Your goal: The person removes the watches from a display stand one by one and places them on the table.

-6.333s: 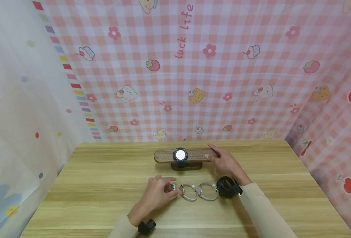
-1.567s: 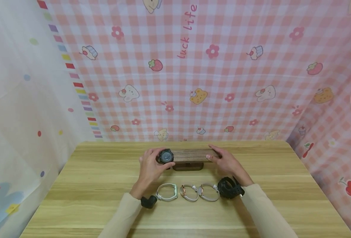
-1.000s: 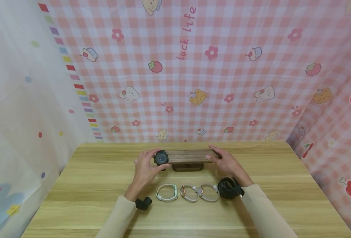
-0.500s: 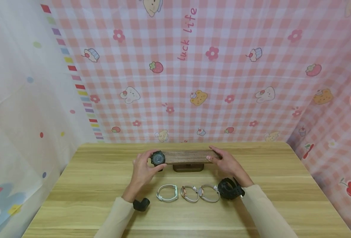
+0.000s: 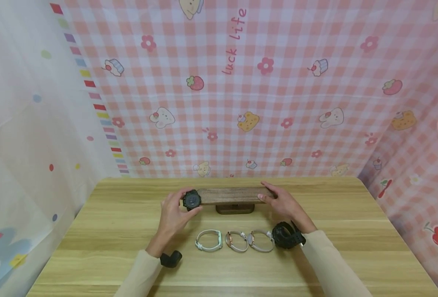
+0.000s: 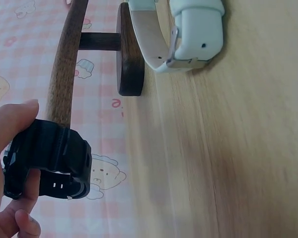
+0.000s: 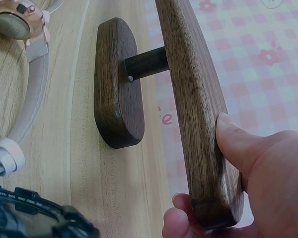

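Between the thumb and fingers of my left hand [image 5: 172, 213] is a black digital wristwatch [image 5: 192, 199], at the left end of a dark wooden watch stand [image 5: 231, 195]. In the left wrist view the watch [image 6: 64, 148] hides the bar's tip, so I cannot tell if its looped strap still surrounds the wood. My right hand [image 5: 283, 205] grips the bar's right end. In the right wrist view, the right hand's thumb [image 7: 233, 139] lies on one face of the bar [image 7: 196, 114], with fingertips around the other side.
In front of the stand, a row of watches lies on the wooden table [image 5: 111, 231]: a mint one [image 5: 209, 249], two rose-gold ones with pale straps [image 5: 237, 249] [image 5: 261, 249], and a black one [image 5: 286, 236] near my right sleeve. A patterned cloth [image 5: 219, 103] hangs behind.
Earlier my left hand was at the mint watch, then moved to the black watch on the bar. That watch has slid leftward from mid-bar to the end. My right hand stays put.
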`<state>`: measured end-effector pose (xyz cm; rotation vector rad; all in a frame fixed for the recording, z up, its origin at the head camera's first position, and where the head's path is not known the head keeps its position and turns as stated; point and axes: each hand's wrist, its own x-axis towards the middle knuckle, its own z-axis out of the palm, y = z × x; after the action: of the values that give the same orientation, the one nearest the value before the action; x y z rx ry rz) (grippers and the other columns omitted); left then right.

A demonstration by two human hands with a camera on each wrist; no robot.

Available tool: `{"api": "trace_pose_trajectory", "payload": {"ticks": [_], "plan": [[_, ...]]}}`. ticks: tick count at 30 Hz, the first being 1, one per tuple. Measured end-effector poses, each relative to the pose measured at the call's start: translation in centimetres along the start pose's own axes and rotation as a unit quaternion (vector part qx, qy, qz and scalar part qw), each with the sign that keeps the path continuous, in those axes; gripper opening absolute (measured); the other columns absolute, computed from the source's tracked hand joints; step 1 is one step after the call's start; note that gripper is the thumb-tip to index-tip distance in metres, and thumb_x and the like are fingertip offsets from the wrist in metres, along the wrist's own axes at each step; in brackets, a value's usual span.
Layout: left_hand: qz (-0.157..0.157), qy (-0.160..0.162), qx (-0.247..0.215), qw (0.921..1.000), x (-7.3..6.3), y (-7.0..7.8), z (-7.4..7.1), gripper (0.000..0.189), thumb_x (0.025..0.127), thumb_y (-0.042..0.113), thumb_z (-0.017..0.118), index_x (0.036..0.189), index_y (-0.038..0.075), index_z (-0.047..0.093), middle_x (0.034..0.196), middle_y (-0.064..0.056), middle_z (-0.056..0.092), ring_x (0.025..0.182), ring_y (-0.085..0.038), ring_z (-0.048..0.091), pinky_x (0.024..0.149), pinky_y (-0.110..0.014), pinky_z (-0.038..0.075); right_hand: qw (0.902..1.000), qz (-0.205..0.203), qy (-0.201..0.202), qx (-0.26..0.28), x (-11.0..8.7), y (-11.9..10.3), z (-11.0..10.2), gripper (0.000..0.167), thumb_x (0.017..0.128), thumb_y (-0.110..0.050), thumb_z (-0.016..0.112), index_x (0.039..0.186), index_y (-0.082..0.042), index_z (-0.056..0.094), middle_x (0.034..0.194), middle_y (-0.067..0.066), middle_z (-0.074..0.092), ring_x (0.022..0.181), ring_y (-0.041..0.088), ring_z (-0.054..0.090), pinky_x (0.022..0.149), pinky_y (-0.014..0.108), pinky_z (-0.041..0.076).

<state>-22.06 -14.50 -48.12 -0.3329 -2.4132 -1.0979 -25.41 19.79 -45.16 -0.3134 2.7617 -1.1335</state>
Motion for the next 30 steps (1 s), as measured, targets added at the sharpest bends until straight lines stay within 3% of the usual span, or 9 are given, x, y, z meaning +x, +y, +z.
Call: {"api": "trace_pose_trajectory", "payload": {"ticks": [14, 30], "plan": [[0.024, -0.016, 0.024, 0.9993, -1.3, 0.4, -1.5, 0.058, 0.067, 0.021, 0.093, 0.116, 0.006, 0.068, 0.101, -0.010, 0.073, 0.083, -0.030, 0.055, 0.078, -0.039, 0.029, 1.0000, 0.003, -0.004, 0.004, 0.0, -0.1, 0.0, 0.061, 0.101, -0.033, 0.057, 0.154, -0.008, 0.036, 0.156, 0.023, 0.032, 0.142, 0.047, 0.028, 0.114, 0.060, 0.024], [0.042, -0.027, 0.029, 0.9983, -2.6, 0.7, -2.5, 0.063, 0.065, 0.023, 0.093, 0.120, 0.004, 0.067, 0.108, -0.013, 0.072, 0.096, -0.029, 0.062, 0.078, -0.037, 0.031, 1.0000, 0.004, 0.000, 0.008, -0.2, -0.4, -0.1, 0.061, 0.101, -0.033, 0.058, 0.152, -0.007, 0.038, 0.154, 0.026, 0.035, 0.141, 0.048, 0.030, 0.112, 0.060, 0.027]]}}
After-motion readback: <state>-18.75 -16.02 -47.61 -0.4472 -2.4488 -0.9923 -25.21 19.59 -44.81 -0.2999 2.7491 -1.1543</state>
